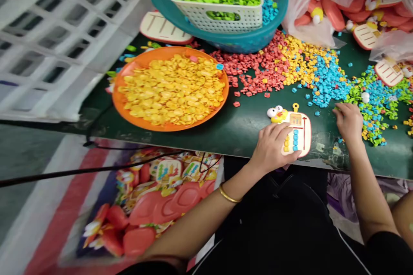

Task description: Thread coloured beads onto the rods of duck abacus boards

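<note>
We see L hand [272, 145] gripping toy panel [305, 131] near table [247, 135] edge, long axis pointing away from us; R hand [349, 122] apart, to its right by blue pcs [327, 84], fingers curled, can't tell if pinching.

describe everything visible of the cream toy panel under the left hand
The cream toy panel looks plastic, with rounded corners and a reddish rim. It has a white-eyed head, a yellow ring, a tan window, a reddish line, and yellow and blue buttons in columns. It lies face up on the green table near its edge, the left hand holding one side.
</note>
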Demonstrator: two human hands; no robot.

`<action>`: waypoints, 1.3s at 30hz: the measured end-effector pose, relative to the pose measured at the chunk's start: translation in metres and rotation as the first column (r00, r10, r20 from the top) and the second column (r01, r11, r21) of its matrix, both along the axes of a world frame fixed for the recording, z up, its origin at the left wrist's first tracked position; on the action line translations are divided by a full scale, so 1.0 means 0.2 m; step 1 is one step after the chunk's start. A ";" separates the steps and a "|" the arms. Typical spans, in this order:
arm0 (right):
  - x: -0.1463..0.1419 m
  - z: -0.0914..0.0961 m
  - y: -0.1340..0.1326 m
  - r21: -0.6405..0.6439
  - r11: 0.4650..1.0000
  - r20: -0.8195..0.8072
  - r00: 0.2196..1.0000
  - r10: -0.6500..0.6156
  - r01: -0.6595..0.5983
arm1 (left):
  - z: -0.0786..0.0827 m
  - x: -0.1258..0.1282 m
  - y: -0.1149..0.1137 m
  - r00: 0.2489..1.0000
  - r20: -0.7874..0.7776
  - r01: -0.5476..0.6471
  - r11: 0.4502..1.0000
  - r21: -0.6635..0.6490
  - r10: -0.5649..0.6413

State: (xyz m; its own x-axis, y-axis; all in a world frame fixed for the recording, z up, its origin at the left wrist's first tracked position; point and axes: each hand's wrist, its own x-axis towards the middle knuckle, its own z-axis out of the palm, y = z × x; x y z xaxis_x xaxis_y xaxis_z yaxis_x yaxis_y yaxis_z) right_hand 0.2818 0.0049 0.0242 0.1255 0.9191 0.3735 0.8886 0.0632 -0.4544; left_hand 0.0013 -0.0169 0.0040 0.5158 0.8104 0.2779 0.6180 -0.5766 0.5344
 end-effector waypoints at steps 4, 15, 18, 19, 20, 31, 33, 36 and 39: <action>-0.32 -0.01 -0.09 0.017 0.983 -0.176 0.968 0.181 -0.181 | 0.01 -0.01 0.00 0.998 -0.055 0.041 0.999 -0.014 -0.042; -0.40 -0.09 -0.10 0.061 0.978 -0.062 0.977 0.204 -0.200 | 0.03 -0.02 -0.01 0.993 -0.079 0.083 0.996 0.011 -0.082; -0.43 -0.05 -0.17 -0.017 0.967 -0.060 0.965 0.254 -0.255 | 0.03 -0.02 -0.01 0.994 -0.065 0.096 0.994 0.059 -0.093; -0.43 -0.03 -0.19 -0.051 0.954 -0.073 0.954 0.292 -0.295 | 0.02 -0.02 -0.01 0.993 -0.061 0.105 0.992 0.068 -0.100; -0.41 -0.01 -0.21 -0.079 0.940 -0.091 0.942 0.324 -0.331 | 0.02 -0.02 -0.01 0.993 -0.057 0.112 0.991 0.072 -0.108; 0.07 0.04 0.05 -0.072 0.997 -0.015 0.999 -0.041 0.039 | 0.23 0.06 0.32 0.995 -0.050 0.090 0.996 0.002 -0.090; -0.08 0.04 0.02 -0.087 0.995 -0.181 0.983 0.022 -0.038 | 0.26 0.07 0.40 0.984 -0.139 0.107 0.993 -0.048 -0.112; -0.32 0.01 -0.03 -0.108 0.986 -0.390 0.918 0.079 -0.131 | 0.24 0.05 0.36 0.947 -0.248 0.172 0.974 -0.149 -0.205; -0.47 -0.03 -0.07 -0.067 0.994 -0.374 0.926 0.052 -0.082 | 0.16 0.03 0.23 0.929 -0.270 0.207 0.960 -0.191 -0.254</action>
State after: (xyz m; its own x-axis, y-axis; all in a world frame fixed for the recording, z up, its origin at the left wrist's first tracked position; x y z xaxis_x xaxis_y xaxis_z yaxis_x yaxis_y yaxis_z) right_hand 0.1885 -0.0091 0.0178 0.1781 0.9551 0.2368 0.6502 0.0664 -0.7569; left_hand 0.0071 0.0283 0.0362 0.7325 0.6800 -0.0313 0.6186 -0.6458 0.4475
